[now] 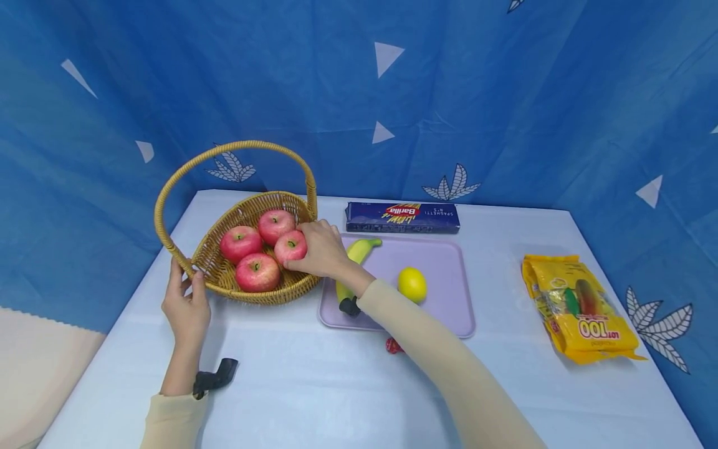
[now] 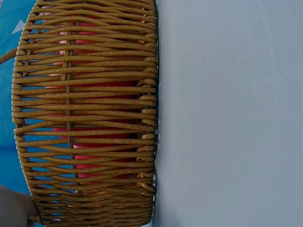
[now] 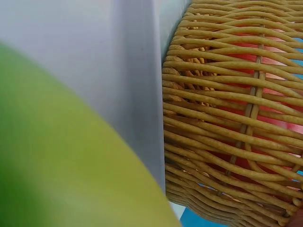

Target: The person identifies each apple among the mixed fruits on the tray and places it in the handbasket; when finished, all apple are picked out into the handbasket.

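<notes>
A wicker basket (image 1: 288, 293) with a tall arched handle stands at the left, holding several red apples (image 1: 257, 272). At its left end my left hand (image 1: 187, 308) grips the rim near the foot of the handle, thumb in front. My right hand (image 1: 321, 249) reaches over the right rim and holds an apple (image 1: 290, 247) between thumb and fingers, beside the other apples. The left wrist view shows the basket's woven side (image 2: 90, 104), with red fruit behind the weave. In the right wrist view, a blurred banana (image 3: 71, 156) lies close to the camera, next to the basket (image 3: 236, 109).
Right of the basket, a lilac tray (image 1: 440, 255) bears a banana (image 1: 359, 251) and a lemon (image 1: 412, 285). Behind it lies a blue spaghetti box (image 1: 402, 217). A small red item (image 1: 394, 346) is partly under my right forearm. A yellow packet (image 1: 583, 308) lies far right.
</notes>
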`<state>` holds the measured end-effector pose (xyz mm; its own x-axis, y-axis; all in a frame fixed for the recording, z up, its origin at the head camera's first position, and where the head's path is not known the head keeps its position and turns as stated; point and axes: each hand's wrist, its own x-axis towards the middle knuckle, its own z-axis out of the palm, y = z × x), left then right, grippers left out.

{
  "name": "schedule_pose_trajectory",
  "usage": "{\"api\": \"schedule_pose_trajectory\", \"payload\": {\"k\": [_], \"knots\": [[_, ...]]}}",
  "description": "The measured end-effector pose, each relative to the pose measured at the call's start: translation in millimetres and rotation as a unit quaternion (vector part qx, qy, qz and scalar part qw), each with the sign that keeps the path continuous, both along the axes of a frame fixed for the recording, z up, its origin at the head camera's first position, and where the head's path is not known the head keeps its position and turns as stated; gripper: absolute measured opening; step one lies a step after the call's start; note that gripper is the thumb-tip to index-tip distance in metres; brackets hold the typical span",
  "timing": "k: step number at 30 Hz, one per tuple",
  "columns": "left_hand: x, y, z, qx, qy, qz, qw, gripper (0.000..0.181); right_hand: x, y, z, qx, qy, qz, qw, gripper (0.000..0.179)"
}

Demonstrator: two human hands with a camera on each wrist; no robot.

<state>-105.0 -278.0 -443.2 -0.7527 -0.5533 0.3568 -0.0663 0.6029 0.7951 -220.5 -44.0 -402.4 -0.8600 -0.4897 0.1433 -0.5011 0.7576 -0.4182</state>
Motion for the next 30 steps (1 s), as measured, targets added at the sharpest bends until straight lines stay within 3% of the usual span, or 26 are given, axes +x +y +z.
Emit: {"api": "schedule_pose_trajectory", "payload": {"k": [11, 20, 30], "knots": [[-0.6, 0.9, -0.2, -0.002, -0.008, 0.004, 1.0, 0.054, 1.2, -2.9, -2.1, 0.056, 0.031, 0.003, 0.9979, 0.069], [-1.9, 1.6, 0.2, 0.0, 0.002, -0.008, 1.0, 0.054, 1.3, -3.7, -1.5, 0.109, 0.028, 0.002, 0.9936, 0.063], [-1.5, 2.6, 2.0, 0.006, -0.01, -0.004, 0.9999, 0.054, 2.2, -0.6, 4.1, 0.122, 0.003, 0.018, 0.9923, 0.085]]}}
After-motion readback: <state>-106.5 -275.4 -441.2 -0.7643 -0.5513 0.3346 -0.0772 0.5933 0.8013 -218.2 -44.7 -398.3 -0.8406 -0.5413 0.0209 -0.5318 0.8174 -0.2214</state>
